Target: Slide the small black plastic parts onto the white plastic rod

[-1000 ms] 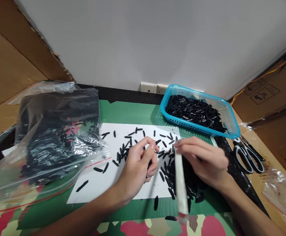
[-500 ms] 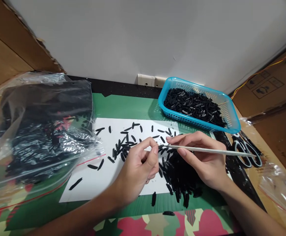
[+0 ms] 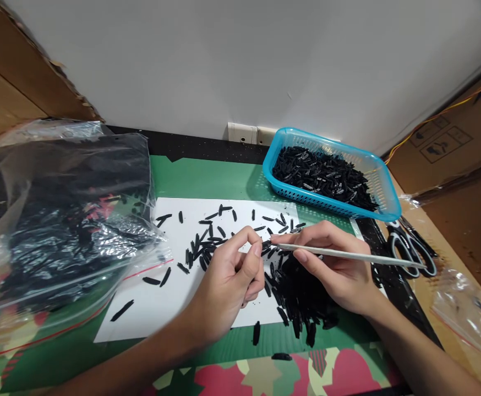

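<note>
My left hand (image 3: pixel 229 278) pinches a small black piece (image 3: pixel 266 242) between thumb and forefinger, over a white paper sheet (image 3: pixel 170 300). My right hand (image 3: pixel 333 264) grips a thin pale stick (image 3: pixel 356 256), which lies nearly flat with its tip at the black piece. Many short black pieces (image 3: pixel 207 245) are scattered on the paper, and a denser pile (image 3: pixel 302 291) lies under my right hand.
A blue plastic basket (image 3: pixel 389 206) full of black pieces stands at the back right. Scissors (image 3: pixel 414 247) and a small clear bag (image 3: pixel 457 308) lie at the right. A large clear bag (image 3: pixel 59 220) of black material fills the left. Cardboard lines both sides.
The stick swung from pointing toward me to lying flat, pointing right, then its tip came to the piece in my left fingers. The view drifted slightly.
</note>
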`<action>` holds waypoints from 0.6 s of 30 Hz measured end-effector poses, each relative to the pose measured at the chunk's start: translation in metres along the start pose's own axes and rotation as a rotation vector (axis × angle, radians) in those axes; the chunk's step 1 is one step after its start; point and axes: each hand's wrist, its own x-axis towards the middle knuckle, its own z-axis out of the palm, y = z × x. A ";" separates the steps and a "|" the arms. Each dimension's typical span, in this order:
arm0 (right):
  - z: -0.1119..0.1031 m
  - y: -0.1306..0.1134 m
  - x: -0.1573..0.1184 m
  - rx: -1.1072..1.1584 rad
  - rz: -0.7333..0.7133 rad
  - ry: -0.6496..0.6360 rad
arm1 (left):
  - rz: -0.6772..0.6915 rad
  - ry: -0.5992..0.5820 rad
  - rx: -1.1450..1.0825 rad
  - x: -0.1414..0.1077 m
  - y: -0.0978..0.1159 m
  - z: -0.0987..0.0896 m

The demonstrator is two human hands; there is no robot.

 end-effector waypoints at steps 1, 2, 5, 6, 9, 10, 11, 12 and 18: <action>0.000 0.000 0.000 -0.004 -0.001 -0.009 | 0.001 0.001 -0.001 0.000 0.000 0.000; -0.001 0.000 0.000 -0.008 -0.002 -0.018 | 0.000 0.002 -0.002 0.000 -0.001 0.000; -0.001 -0.001 0.000 -0.015 0.002 -0.034 | 0.000 -0.002 -0.007 -0.001 -0.003 -0.001; -0.001 -0.001 0.000 -0.013 0.001 -0.034 | -0.001 -0.003 -0.007 -0.001 -0.003 -0.001; -0.002 0.000 -0.001 -0.011 -0.003 -0.037 | -0.011 -0.005 0.000 -0.002 -0.005 -0.002; -0.003 0.000 -0.001 -0.016 -0.004 -0.039 | -0.014 -0.007 0.002 -0.002 -0.005 -0.002; -0.003 0.000 -0.001 -0.023 -0.003 -0.041 | -0.015 -0.011 0.005 -0.002 -0.004 -0.002; -0.004 0.000 -0.001 -0.032 -0.004 -0.044 | -0.012 -0.013 0.010 -0.002 -0.004 -0.002; -0.007 -0.004 0.001 -0.090 -0.025 -0.046 | 0.011 -0.009 0.109 -0.003 -0.001 -0.001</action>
